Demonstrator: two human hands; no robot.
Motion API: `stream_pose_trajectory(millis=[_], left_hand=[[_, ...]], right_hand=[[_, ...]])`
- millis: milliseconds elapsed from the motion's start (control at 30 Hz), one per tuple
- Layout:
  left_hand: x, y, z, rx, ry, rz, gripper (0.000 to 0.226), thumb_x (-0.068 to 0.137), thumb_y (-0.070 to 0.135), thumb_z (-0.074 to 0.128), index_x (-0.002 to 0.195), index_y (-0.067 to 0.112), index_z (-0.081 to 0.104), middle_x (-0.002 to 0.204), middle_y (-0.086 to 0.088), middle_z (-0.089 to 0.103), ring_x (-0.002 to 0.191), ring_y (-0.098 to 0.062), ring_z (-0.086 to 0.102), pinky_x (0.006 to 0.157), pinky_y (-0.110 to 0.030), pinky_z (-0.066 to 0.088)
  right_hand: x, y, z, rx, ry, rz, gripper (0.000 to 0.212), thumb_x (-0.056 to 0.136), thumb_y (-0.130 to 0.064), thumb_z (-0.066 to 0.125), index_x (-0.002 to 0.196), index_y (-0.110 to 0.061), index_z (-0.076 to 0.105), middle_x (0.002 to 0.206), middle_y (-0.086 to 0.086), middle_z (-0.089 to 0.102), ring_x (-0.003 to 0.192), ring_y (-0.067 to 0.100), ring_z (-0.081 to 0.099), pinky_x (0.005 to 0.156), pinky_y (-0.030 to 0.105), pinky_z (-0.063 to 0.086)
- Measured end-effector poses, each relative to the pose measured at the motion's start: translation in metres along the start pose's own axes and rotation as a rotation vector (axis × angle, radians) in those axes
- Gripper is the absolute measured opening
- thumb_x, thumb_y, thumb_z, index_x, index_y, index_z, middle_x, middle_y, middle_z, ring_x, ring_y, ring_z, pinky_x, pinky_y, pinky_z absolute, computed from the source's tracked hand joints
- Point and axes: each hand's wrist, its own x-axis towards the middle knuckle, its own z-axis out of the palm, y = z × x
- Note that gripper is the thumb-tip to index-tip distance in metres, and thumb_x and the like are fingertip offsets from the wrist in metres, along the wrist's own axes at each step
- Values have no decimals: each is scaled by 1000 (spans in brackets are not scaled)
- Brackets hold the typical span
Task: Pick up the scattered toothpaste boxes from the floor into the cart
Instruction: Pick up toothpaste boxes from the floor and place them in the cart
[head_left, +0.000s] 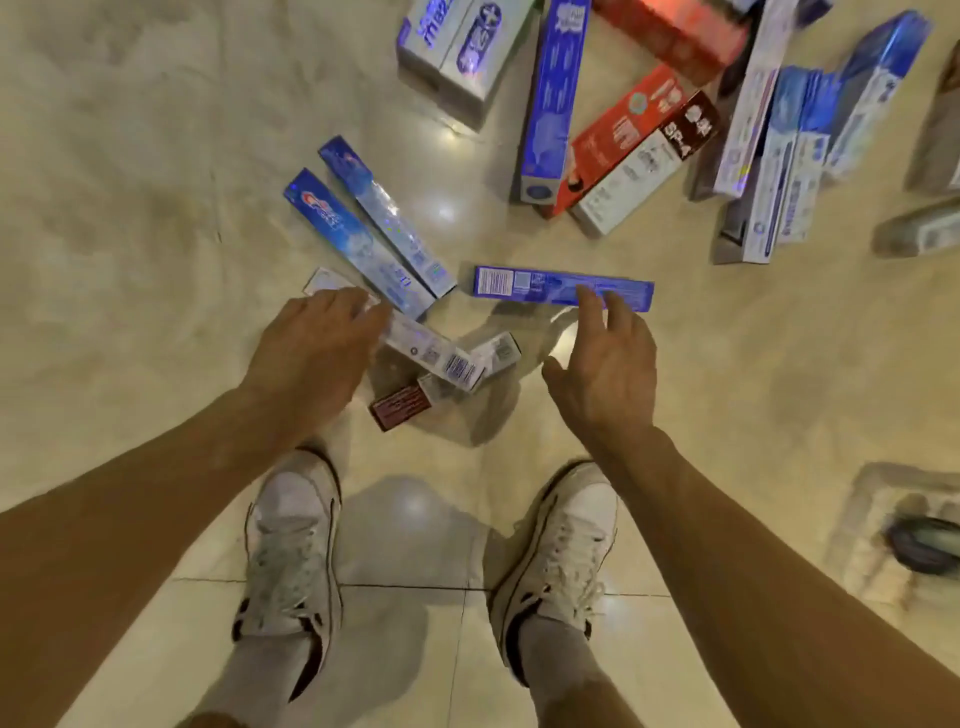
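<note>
1. Several toothpaste boxes lie scattered on the tiled floor; none is lifted; the cart cannot be made out.
2. Nearest the person, a white box lies slantwise; its far end is covered by the left hand, palm down, fingers stretched and relaxed rather than curled; whether they touch the box is unclear.
3. A long blue box lies flat and crosswise just ahead of the right hand; that hand is spread, thumb apart, fingertips overlapping the box's near edge, gripping nothing.
4. A box with a dark red end pokes out from under the white box.
5. Two blue-and-silver boxes lie side by side, touching, just beyond the left hand.
6. Farther off, at the upper right, red, blue and white boxes are heaped across one another.
7. Two white sneakers stand on the floor below the hands.
</note>
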Motion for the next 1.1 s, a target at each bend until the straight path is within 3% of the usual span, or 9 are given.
stream_pose_trajectory(millis=[133,200,333,400,500,600,700,833,1100], left_hand=[[18,-8,30,0,127,26,61,75,25,74,131,16,55,125,-13,54,107,-38,54,85,-48,39],[26,-12,37,27,197,51,57,81,27,70,134,15,55,123,-14,54,105,-38,52,84,-49,38],[40,-16,37,67,167,89,54,79,29,70,130,15,57,119,-14,54,101,-37,49,80,-48,36],[39,-16,29,84,122,102,54,76,34,73,126,16,58,117,-12,57,100,-37,50,80,-48,38],[23,-8,5,74,54,65,54,77,49,67,119,16,60,107,-10,59,92,-37,54,70,-46,45],[-6,8,-41,47,38,13,61,72,55,50,114,13,65,100,-12,61,87,-37,57,63,-42,45],[-42,31,-109,50,45,-25,53,69,55,54,101,14,65,90,-8,58,81,-33,58,57,-37,44],[-91,75,-223,6,55,-133,44,68,60,60,84,19,57,81,0,51,74,-27,59,54,-32,44],[-179,168,-480,-161,138,-268,65,69,75,41,89,16,60,80,0,47,66,-28,55,59,-30,39]], right_hand=[[38,16,49,-113,106,-80,77,79,-12,66,152,-11,40,155,21,39,141,41,37,117,51,30],[52,21,61,-126,166,-119,63,81,-9,54,143,-9,48,143,18,49,134,40,42,118,53,28],[60,27,69,-99,294,-79,27,86,-8,46,108,-8,62,99,13,59,89,36,50,93,47,44],[58,29,65,-95,233,-56,19,89,-10,54,106,-10,62,95,12,58,85,36,50,80,44,41],[39,29,39,-17,103,3,25,92,-24,62,114,-12,60,105,11,58,94,35,51,72,45,43],[4,26,-12,89,108,71,31,94,-33,63,118,-13,57,109,7,56,99,30,51,65,41,42],[-36,20,-82,133,139,137,32,95,-36,62,117,-14,57,110,5,56,99,28,51,63,36,35],[-94,7,-199,211,148,200,35,94,-42,63,115,-15,57,108,5,57,98,27,53,64,39,45],[-216,-35,-450,340,187,305,35,91,-51,62,108,-22,53,103,-2,56,92,24,56,68,40,49]])
